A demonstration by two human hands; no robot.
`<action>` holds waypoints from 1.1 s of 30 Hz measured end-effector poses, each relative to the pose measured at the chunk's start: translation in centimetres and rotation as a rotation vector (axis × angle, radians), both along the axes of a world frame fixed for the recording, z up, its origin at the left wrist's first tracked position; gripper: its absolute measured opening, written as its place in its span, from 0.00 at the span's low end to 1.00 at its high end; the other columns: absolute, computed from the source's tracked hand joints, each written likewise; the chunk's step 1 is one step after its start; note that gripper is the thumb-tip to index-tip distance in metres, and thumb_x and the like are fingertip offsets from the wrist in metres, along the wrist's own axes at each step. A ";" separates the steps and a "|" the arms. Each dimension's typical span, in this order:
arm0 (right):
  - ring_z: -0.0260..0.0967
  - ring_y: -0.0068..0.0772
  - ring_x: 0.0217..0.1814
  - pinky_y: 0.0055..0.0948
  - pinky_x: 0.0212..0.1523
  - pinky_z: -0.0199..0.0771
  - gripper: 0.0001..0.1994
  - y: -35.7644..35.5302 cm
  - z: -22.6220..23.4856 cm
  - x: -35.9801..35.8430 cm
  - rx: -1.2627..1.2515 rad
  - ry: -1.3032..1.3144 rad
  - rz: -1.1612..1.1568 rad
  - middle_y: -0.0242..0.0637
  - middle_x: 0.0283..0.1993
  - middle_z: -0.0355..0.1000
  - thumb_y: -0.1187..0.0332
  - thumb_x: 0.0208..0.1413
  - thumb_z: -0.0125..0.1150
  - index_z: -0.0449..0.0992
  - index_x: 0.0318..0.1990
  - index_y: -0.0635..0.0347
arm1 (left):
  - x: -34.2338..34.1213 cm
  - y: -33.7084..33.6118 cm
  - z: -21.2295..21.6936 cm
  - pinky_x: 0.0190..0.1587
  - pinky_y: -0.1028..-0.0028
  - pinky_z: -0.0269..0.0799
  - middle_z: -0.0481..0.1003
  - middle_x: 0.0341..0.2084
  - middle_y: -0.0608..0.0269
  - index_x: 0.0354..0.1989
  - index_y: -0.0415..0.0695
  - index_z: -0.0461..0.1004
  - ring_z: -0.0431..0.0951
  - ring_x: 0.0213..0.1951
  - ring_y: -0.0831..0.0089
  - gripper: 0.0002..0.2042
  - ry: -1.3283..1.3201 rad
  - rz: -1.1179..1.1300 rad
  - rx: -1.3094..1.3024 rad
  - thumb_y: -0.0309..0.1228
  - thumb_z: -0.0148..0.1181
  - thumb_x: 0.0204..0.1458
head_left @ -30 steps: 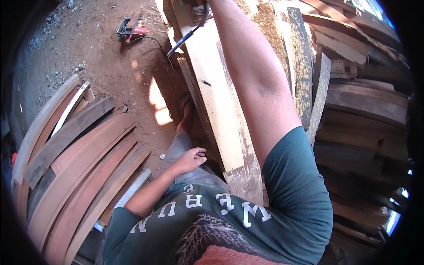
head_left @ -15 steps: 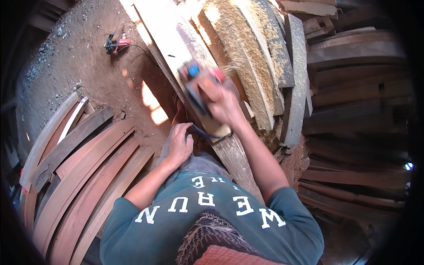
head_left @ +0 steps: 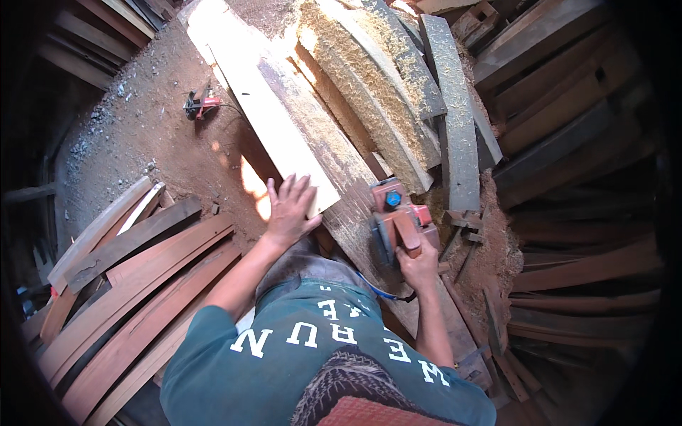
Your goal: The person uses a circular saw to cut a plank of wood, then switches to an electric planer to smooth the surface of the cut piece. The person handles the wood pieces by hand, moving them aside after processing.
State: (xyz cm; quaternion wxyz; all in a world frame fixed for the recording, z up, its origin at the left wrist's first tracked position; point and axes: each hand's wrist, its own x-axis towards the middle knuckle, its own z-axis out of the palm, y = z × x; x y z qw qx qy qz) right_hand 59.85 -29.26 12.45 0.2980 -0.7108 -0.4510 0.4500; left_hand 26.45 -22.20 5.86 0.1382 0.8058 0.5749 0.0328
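Note:
My right hand (head_left: pixel 420 266) is wrapped round the rear handle of a red and dark electric planer (head_left: pixel 406 238) with a blue knob on top. The planer is right of a long pale board (head_left: pixel 273 117), at the right side of the worn, shavings-dusted plank (head_left: pixel 348 213) beneath it; whether it touches that plank I cannot tell. With fingers spread, my left hand (head_left: pixel 290 213) lies on the board's near end. A blue cord (head_left: pixel 380 290) curves between my waist and my right wrist.
Curved timbers (head_left: pixel 376 92) covered in shavings lie beyond the plank on the right. More curved pieces (head_left: pixel 156 280) are stacked at the left. A red power tool (head_left: pixel 202 104) sits on the dusty ground (head_left: pixel 160 142). Dark timber stacks (head_left: pixel 568 156) line the far right.
The planer in my right hand has come off the pale board, moving right and toward me. My left hand has gone from near my lap onto the board's end. The whole view has shifted somewhat.

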 end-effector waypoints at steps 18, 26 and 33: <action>0.83 0.35 0.48 0.37 0.51 0.80 0.17 4.4 0.9 0.8 0.133 0.064 0.021 0.47 0.44 0.84 0.75 0.53 0.70 0.81 0.51 0.66 | -13.6 11.0 28.7 0.72 0.56 0.66 0.80 0.60 0.49 0.60 0.41 0.82 0.76 0.66 0.57 0.25 -0.623 0.180 0.422 0.48 0.54 0.68; 0.83 0.34 0.48 0.36 0.51 0.80 0.17 5.5 0.5 -0.2 0.071 0.045 0.059 0.47 0.44 0.84 0.75 0.53 0.71 0.81 0.51 0.68 | -13.6 10.1 27.5 0.72 0.54 0.66 0.78 0.63 0.48 0.63 0.41 0.80 0.75 0.67 0.56 0.29 -0.654 0.130 0.321 0.50 0.58 0.63; 0.81 0.28 0.47 0.33 0.51 0.80 0.15 6.1 1.0 -1.7 0.078 0.104 0.050 0.44 0.44 0.85 0.74 0.56 0.72 0.81 0.50 0.69 | -4.8 1.7 11.5 0.76 0.43 0.56 0.71 0.69 0.54 0.66 0.47 0.77 0.64 0.74 0.52 0.34 -0.250 0.031 0.171 0.54 0.71 0.53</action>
